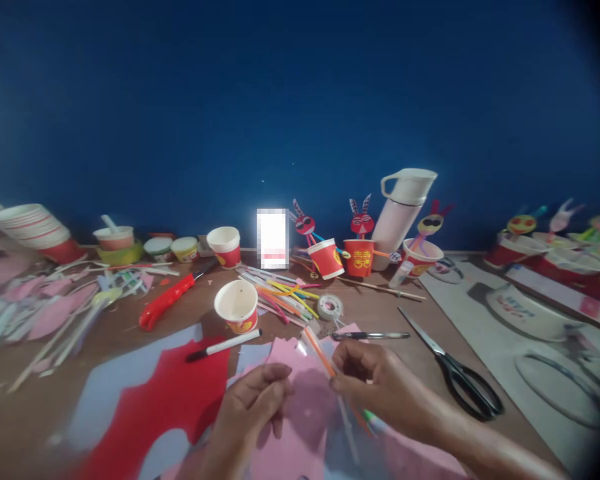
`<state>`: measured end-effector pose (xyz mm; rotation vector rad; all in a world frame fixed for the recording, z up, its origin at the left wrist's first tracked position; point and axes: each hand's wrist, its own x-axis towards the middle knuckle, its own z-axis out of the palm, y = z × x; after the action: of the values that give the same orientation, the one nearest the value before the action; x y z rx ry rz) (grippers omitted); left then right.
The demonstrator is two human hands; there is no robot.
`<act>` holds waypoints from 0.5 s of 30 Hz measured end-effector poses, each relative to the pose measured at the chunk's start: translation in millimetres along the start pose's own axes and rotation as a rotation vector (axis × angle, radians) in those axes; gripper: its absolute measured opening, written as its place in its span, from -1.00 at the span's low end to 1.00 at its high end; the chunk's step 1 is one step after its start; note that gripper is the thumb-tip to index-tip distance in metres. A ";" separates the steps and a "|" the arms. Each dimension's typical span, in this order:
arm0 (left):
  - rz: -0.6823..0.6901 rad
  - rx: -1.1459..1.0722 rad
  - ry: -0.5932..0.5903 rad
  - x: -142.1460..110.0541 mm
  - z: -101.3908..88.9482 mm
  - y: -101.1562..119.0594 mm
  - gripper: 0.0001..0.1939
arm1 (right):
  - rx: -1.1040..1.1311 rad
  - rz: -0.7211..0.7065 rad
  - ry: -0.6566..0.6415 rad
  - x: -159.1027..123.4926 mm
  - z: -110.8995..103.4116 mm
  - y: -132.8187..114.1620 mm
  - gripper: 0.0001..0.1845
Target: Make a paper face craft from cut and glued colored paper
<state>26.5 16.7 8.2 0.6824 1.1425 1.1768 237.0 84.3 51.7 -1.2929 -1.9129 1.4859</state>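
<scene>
My left hand (pixel 253 407) is low in the middle, its fingers curled over a sheet of pink paper (pixel 290 433) on the brown table (pixel 80 353). My right hand (pixel 375 383) is beside it, pinching an orange straw (pixel 320 350) that slants up to the left; more straws show under its palm. A red paper cup (pixel 237 305) stands upright just beyond the hands, with a white marker (pixel 225 345) lying in front of it. A pile of coloured straws (pixel 280 293) and a roll of tape (pixel 330 307) lie behind.
Black scissors (pixel 455 373) lie at the right, a pen (pixel 370 335) near my right hand, a red utility knife (pixel 167 300) at the left. Red paper (pixel 165 400) lies by my left hand. Cup figures (pixel 359 257), a white flask (pixel 400 210) and stacked cups (pixel 35 230) line the back.
</scene>
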 end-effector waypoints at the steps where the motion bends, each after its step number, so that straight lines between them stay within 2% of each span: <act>1: 0.006 -0.026 0.001 1.0 -0.8 0.4 -0.55 | 0.074 -0.005 -0.043 6.3 10.5 -3.4 -0.90; 4: 0.026 -0.076 -0.003 3.6 -1.7 3.0 -0.55 | 0.191 -0.032 -0.145 22.2 37.0 -7.7 -0.89; 7: 0.025 -0.080 -0.010 4.7 -1.1 5.7 -0.60 | 0.216 -0.049 -0.186 30.1 52.9 -3.7 -0.85; 10: 0.015 -0.083 0.016 4.4 -1.2 6.5 -0.66 | 0.211 -0.045 -0.198 31.0 58.5 3.4 -0.87; 15: -0.018 -0.063 0.032 3.5 -1.8 6.3 -0.64 | 0.246 -0.029 -0.238 28.5 56.3 11.2 -0.88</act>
<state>22.6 21.6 12.1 0.6055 1.1313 1.2072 184.9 77.7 15.1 -1.0137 -1.8064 1.8630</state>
